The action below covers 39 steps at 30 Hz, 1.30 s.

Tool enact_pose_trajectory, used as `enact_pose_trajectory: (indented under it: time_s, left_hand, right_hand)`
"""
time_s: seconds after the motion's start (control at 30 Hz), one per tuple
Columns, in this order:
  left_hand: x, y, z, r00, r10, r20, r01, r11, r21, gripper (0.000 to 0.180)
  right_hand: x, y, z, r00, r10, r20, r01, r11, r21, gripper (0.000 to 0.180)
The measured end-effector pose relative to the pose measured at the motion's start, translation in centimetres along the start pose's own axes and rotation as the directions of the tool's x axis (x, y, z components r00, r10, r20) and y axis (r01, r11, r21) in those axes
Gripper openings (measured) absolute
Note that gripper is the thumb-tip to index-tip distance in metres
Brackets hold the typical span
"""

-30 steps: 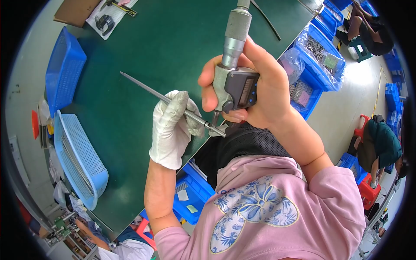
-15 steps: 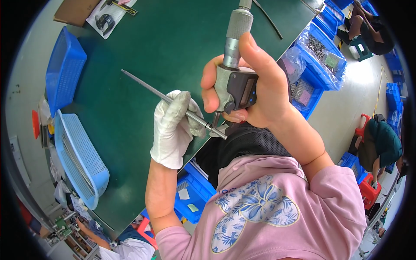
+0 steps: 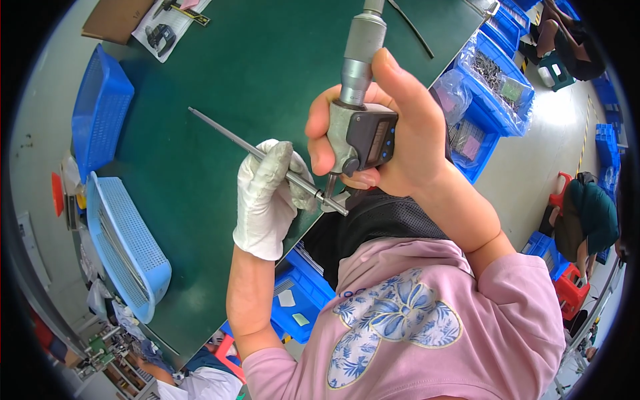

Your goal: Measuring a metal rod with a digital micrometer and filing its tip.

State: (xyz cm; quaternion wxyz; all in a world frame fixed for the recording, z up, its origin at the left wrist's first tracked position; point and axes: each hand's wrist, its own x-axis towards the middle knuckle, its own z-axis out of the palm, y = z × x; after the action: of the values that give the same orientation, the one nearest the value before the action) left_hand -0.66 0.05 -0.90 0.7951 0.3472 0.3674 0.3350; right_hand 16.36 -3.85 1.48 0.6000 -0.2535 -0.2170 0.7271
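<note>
My left hand [image 3: 265, 193], in a white glove with grey-stained fingertips, is closed around a slim metal rod [image 3: 223, 128]. The rod slants from its thin tip at upper left down to a grooved, thicker end at lower right. In my bare right hand [image 3: 420, 133] is a digital micrometer [image 3: 363, 43], gripped by its frame, with thimble upward and the dark display housing facing me. Its spindle reaches down to the rod near the grooved end and appears to touch it. My fingers and the rod partly hide the micrometer's lower jaw.
On the green table [image 3: 200, 213], a blue basket [image 3: 101, 107] and a light-blue basket [image 3: 150, 257] with rods stand at left. A loose dark rod [image 3: 413, 30] lies at the top. Blue bins [image 3: 497, 83] with metal parts line the right side. Other people work nearby.
The micrometer's thimble has shifted slightly left in my right hand's grip. My left hand and the rod stay almost where they were.
</note>
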Motion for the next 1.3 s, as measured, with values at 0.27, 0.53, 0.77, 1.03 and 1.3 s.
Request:
enact_pose_trajectory:
  time_s: [0.27, 0.53, 0.77, 1.03, 1.3]
  left_hand:
    - [-0.2, 0.3, 0.3, 1.000, 0.006, 0.019, -0.006, 1.000, 0.000, 0.020]
    - [-0.2, 0.2, 0.2, 0.999, 0.026, 0.030, -0.025, 1.000, -0.010, 0.020]
    - [0.1, 0.0, -1.0, 1.000, -0.005, 0.023, 0.006, 1.000, -0.013, 0.023]
    - [0.1, 0.0, -1.1, 0.996, -0.015, 0.086, 0.014, 1.000, 0.005, 0.048]
    - [-1.0, 0.7, -1.0, 0.993, 0.031, 0.111, -0.028, 0.999, -0.029, 0.033]
  right_hand:
    - [-0.1, 0.5, -0.4, 0.999, -0.039, 0.035, 0.038, 0.998, 0.042, 0.078]
    - [0.2, 1.1, -1.1, 0.995, -0.052, 0.089, 0.044, 0.995, 0.084, 0.075]
    - [0.3, 1.0, -0.9, 0.994, -0.070, 0.081, 0.069, 0.997, 0.017, 0.077]
    - [0.2, 0.9, -1.1, 0.992, -0.044, 0.116, 0.031, 0.993, 0.112, 0.071]
    - [0.1, 0.2, -0.9, 0.922, -0.071, 0.380, 0.007, 0.986, 0.168, 0.055]
